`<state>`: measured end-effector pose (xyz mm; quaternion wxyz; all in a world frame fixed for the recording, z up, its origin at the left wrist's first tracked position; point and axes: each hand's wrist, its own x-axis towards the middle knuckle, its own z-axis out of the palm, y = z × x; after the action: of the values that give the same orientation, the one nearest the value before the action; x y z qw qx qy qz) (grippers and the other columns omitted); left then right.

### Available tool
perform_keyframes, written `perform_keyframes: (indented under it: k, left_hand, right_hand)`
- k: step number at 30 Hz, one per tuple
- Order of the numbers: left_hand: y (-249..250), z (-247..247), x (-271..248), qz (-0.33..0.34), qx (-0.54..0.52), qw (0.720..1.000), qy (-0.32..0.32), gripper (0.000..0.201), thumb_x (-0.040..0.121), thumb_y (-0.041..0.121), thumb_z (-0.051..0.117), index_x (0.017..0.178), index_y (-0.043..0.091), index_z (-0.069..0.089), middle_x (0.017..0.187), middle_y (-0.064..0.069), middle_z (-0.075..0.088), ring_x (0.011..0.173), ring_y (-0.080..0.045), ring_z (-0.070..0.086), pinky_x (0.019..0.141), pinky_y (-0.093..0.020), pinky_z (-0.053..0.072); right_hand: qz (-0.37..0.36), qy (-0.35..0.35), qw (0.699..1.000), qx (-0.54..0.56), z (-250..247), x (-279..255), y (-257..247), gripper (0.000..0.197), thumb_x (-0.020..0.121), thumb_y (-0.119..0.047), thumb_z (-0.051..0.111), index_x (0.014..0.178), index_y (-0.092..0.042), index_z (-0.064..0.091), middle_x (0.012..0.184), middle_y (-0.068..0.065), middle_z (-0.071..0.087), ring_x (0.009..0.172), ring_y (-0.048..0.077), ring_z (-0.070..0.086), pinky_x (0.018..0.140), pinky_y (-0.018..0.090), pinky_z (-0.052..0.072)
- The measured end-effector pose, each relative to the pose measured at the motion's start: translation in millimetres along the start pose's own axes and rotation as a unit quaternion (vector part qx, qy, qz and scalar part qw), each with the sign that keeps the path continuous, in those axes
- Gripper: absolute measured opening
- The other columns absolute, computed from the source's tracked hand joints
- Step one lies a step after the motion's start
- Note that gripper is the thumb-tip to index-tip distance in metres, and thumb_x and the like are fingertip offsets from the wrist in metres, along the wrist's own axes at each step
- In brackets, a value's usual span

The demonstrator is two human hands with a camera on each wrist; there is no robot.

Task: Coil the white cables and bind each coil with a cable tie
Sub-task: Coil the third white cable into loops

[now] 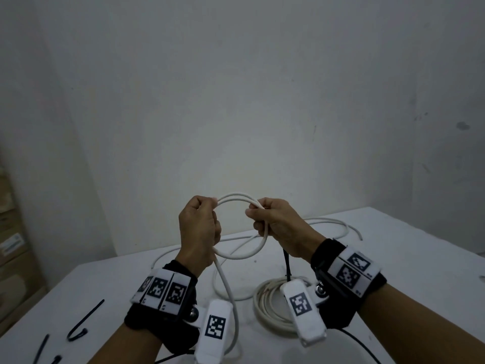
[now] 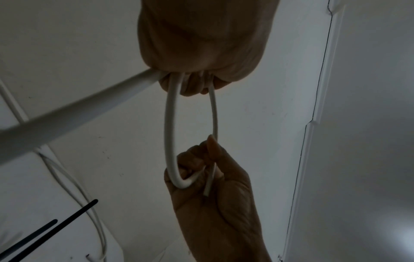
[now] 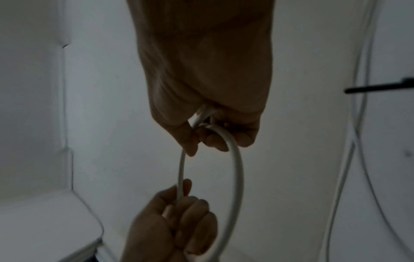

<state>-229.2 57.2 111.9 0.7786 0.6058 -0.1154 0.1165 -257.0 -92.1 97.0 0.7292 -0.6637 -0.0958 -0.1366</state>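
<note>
Left hand [image 1: 200,227] and right hand [image 1: 278,227] both grip the white cable [image 1: 237,254] loop above the table [image 1: 393,258].

The head view looks forward and down from above at the desk [image 1: 393,258] and wall. Each wrist view looks close along its own hand; all share the cable loop [image 1: 237,256] between both hands.

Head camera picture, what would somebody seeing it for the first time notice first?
Most striking is the round loop of white cable held up mid-frame above the white table, the left hand and right hand each curled round one side. Below the right wrist lies a finished white cable coil; loose black cable ties lie at lower left.
</note>
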Motion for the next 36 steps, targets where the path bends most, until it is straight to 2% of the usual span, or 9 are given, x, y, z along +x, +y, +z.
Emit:
perform_keyframes:
  k: [5, 7, 12, 17, 20, 26, 30, 34, 36]
  left_hand:
    - [-1, 2, -3, 0.007, 0.010, 1.000, -0.006, 0.025, 0.091, 0.006, 0.046, 0.068, 0.014, 0.048, 0.044, 0.006, 0.033, 0.036, -0.010, 0.024, 0.037, -0.018, 0.020]
    - [-2, 3, -4, 0.012, 0.018, 1.000, -0.003, 0.025, 0.092, 0.006, 0.045, 0.069, 0.015, 0.048, 0.045, 0.006, 0.034, 0.037, -0.009, 0.025, 0.037, -0.018, 0.020]
    - [-1, 3, -4, 0.023, 0.019, 0.999, 0.020, 0.022, 0.091, 0.006, 0.046, 0.071, 0.013, 0.051, 0.045, 0.006, 0.034, 0.036, -0.009, 0.025, 0.036, -0.017, 0.020]
    - [6, -2, 1, 0.020, 0.000, 0.999, 0.044, 0.019, 0.090, 0.007, 0.049, 0.072, 0.013, 0.051, 0.044, 0.007, 0.034, 0.035, -0.008, 0.024, 0.037, -0.015, 0.019]
    - [6, -3, 1, 0.016, -0.002, 0.999, 0.048, 0.020, 0.089, 0.007, 0.048, 0.070, 0.014, 0.051, 0.046, 0.006, 0.033, 0.035, -0.009, 0.024, 0.037, -0.016, 0.019]
    - [8, -5, 0, 0.014, -0.001, 0.999, 0.043, 0.020, 0.089, 0.006, 0.045, 0.070, 0.013, 0.049, 0.048, 0.004, 0.032, 0.037, -0.009, 0.023, 0.038, -0.016, 0.018]
    - [3, -7, -3, 0.011, 0.005, 1.000, 0.006, 0.022, 0.089, 0.006, 0.042, 0.069, 0.012, 0.044, 0.048, 0.002, 0.033, 0.038, -0.010, 0.025, 0.038, -0.019, 0.021]
    - [6, -14, -1, -0.012, 0.058, 0.996, -0.071, 0.017, 0.084, 0.005, 0.041, 0.069, 0.006, 0.048, 0.050, -0.007, 0.051, 0.046, -0.020, 0.043, 0.047, -0.026, 0.037]
    - [14, -16, 3, -0.037, 0.075, 0.991, -0.108, 0.020, 0.084, 0.006, 0.042, 0.071, 0.000, 0.056, 0.060, -0.012, 0.063, 0.052, -0.022, 0.056, 0.052, -0.028, 0.046]
  right_hand:
    - [-0.127, 0.034, 0.974, -0.187, 4, -1, -7, 0.015, 0.090, -0.018, 0.063, 0.097, -0.009, 0.054, 0.065, 0.010, 0.052, 0.047, 0.018, 0.048, 0.042, 0.024, 0.045]
    - [-0.116, 0.003, 0.971, -0.207, 7, 0, -8, 0.015, 0.094, -0.020, 0.055, 0.099, -0.006, 0.054, 0.065, 0.006, 0.051, 0.049, 0.015, 0.046, 0.043, 0.025, 0.044]
    - [-0.024, -0.036, 0.996, -0.072, 11, -2, -6, 0.030, 0.102, -0.031, 0.036, 0.103, -0.008, 0.056, 0.067, 0.000, 0.044, 0.056, 0.011, 0.038, 0.050, 0.023, 0.035]
    - [0.050, -0.118, 0.992, 0.004, 1, -3, -10, 0.022, 0.099, -0.015, 0.039, 0.099, -0.008, 0.060, 0.069, 0.002, 0.052, 0.059, 0.015, 0.047, 0.060, 0.026, 0.039]
    - [0.072, -0.132, 0.987, 0.061, 2, -3, -12, 0.020, 0.099, -0.011, 0.039, 0.098, -0.007, 0.059, 0.067, 0.002, 0.053, 0.057, 0.015, 0.051, 0.058, 0.026, 0.041]
    - [0.051, -0.088, 0.992, 0.079, 6, -2, -12, 0.013, 0.097, -0.020, 0.049, 0.093, -0.010, 0.057, 0.065, 0.001, 0.049, 0.051, 0.011, 0.046, 0.053, 0.024, 0.041]
    - [0.000, -0.021, 0.998, 0.067, 7, 2, -12, 0.015, 0.098, -0.013, 0.049, 0.085, -0.010, 0.056, 0.063, 0.001, 0.033, 0.049, 0.009, 0.028, 0.044, 0.018, 0.025]
    - [-0.048, 0.013, 0.999, 0.004, 3, 4, -14, 0.016, 0.097, -0.010, 0.050, 0.086, -0.008, 0.062, 0.060, -0.001, 0.034, 0.049, 0.008, 0.026, 0.045, 0.019, 0.020]
    - [-0.060, 0.011, 0.998, -0.031, 1, 4, -15, 0.017, 0.097, -0.009, 0.049, 0.089, -0.008, 0.064, 0.059, -0.003, 0.036, 0.048, 0.007, 0.027, 0.045, 0.018, 0.021]
